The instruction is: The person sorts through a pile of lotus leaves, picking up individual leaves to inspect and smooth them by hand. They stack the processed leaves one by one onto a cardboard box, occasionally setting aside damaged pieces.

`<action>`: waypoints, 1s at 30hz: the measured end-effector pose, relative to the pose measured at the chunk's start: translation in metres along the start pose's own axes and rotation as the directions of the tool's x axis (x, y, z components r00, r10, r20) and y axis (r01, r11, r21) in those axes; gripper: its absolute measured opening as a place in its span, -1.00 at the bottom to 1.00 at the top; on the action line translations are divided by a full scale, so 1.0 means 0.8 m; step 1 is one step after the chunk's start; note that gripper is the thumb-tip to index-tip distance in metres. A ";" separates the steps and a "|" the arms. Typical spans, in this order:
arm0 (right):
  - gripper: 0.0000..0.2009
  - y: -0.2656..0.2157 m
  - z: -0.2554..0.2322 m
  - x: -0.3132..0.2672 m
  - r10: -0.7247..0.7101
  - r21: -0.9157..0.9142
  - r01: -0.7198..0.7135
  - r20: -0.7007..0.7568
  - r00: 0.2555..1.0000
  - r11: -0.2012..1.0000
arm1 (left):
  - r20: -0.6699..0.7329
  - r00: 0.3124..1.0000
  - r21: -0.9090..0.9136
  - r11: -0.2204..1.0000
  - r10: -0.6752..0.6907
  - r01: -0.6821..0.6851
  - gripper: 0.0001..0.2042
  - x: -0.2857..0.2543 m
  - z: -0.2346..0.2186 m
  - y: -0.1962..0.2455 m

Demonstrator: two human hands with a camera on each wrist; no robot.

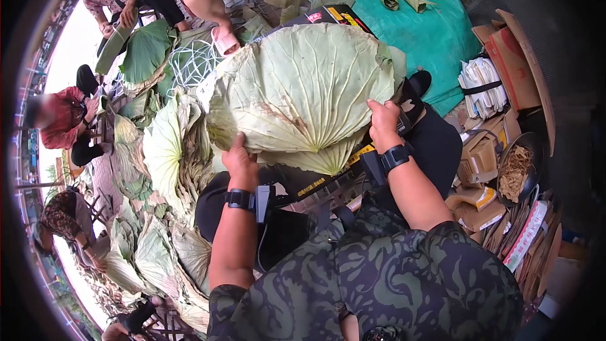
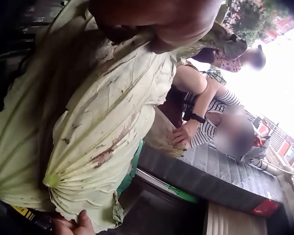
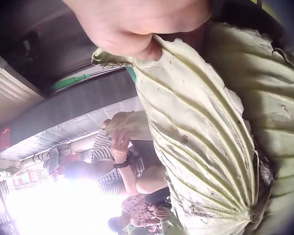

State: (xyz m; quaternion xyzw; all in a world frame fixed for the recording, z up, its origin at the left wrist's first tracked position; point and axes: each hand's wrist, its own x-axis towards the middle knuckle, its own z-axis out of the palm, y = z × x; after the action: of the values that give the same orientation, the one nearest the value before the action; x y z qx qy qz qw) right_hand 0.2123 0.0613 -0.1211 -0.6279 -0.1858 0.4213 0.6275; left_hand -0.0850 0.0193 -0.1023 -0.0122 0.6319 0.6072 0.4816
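A large pale-green dried lotus leaf [image 1: 303, 88], veined and stained brown near its middle, spans the space between both hands over the lap. My left hand [image 1: 240, 163] grips its near left edge, thumb on top. At the right edge my right hand [image 1: 384, 125] pinches the leaf between thumb and curled fingers. Beneath it another lotus leaf [image 1: 334, 158] shows its lower edge. In the right wrist view the thumb [image 3: 149, 51] lies on the leaf's rim, most of the fingers hidden behind. Brown blotches mark the leaf [image 2: 108, 147] in the left wrist view.
Stacks of dried leaves [image 1: 167, 158] lie to the left. A green tarp [image 1: 435, 31] with rolled leaves spreads at the far right. Cardboard boxes [image 1: 514, 69], bundled papers [image 1: 483, 85] and a pan of dry scraps [image 1: 519, 170] stand on the right. Several people sit around the left and far sides.
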 end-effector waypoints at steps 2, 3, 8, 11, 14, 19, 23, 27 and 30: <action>-0.89 0.006 -0.009 0.005 0.050 -0.030 -0.051 -0.025 0.998 0.998 | -0.016 0.994 -0.084 0.991 -0.106 0.105 -0.79 -0.002 -0.011 -0.019; -0.84 0.010 -0.014 0.008 0.082 0.005 -0.082 -0.012 0.997 0.997 | -0.059 0.986 -0.060 0.986 -0.159 0.155 -0.78 -0.003 -0.018 -0.025; -0.56 -0.038 -0.014 -0.017 -0.542 -0.425 0.500 0.028 0.840 0.754 | -0.125 0.975 0.074 0.978 -0.183 0.193 -0.74 0.004 -0.033 -0.035; -0.60 -0.058 0.014 -0.048 -0.671 -0.513 0.815 0.508 0.540 0.268 | -0.130 0.969 0.040 0.976 -0.208 0.215 -0.68 -0.001 -0.033 -0.034; -0.58 -0.020 0.041 -0.065 -0.380 -0.391 0.887 0.803 0.459 0.245 | -0.074 0.901 0.074 0.898 -0.429 0.433 -0.63 -0.008 -0.043 -0.035; -0.62 0.011 0.037 -0.073 -0.140 -0.428 0.884 0.879 0.456 0.187 | 0.512 0.854 0.603 0.671 0.088 -0.431 -0.77 -0.085 -0.004 -0.033; -0.59 -0.014 0.048 -0.072 0.088 -0.444 0.893 0.895 0.437 0.078 | 0.818 0.457 0.541 -0.201 0.349 -0.816 -0.46 -0.062 0.044 -0.031; -0.47 -0.006 0.045 -0.042 -0.051 -0.312 0.938 0.945 0.322 0.148 | 0.726 0.686 0.645 -0.389 0.045 -0.658 -0.31 -0.032 0.035 -0.055; -0.42 -0.008 0.042 0.036 -0.082 -0.481 0.870 0.868 0.490 0.105 | 0.688 0.725 0.676 -0.389 0.028 -0.626 -0.31 -0.031 0.034 -0.059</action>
State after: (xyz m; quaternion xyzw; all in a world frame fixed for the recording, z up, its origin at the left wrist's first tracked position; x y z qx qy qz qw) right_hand 0.2053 0.1057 -0.1191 -0.5487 -0.8066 0.1638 0.1464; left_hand -0.0269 0.0138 -0.1169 0.6825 0.7057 -0.0181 0.1894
